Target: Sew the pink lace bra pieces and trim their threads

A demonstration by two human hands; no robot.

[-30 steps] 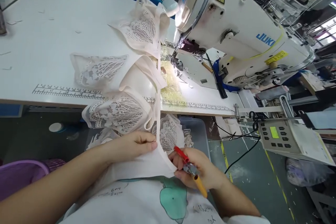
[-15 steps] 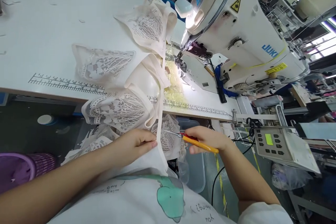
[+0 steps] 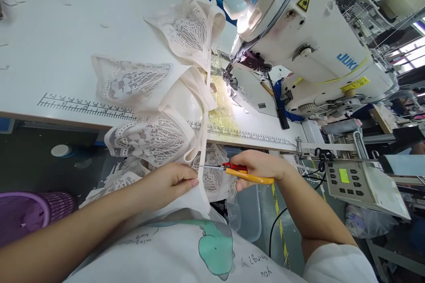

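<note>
Left hand pinches the cream strap w/ thumb + fingers closed on it, just below the desk edge, above the person's lap. Right hand is closed around the thread snips (red + yellow handles), blades pointing left, tips right at the strap just beside the left thumb; can't tell if the blades are actually touching the fabric. The strap runs taut from the left hand up over the desk edge toward the needle area of the white sewing machine. A chain of lace pieces, joined along that strap, drapes from the desk top down over the edge; more lace hangs below, behind both hands. Printed ruler runs along the desk front. Purple basket sits low at left, clear plastic bin under the right hand, grey control panel at right, near the machine.
</note>
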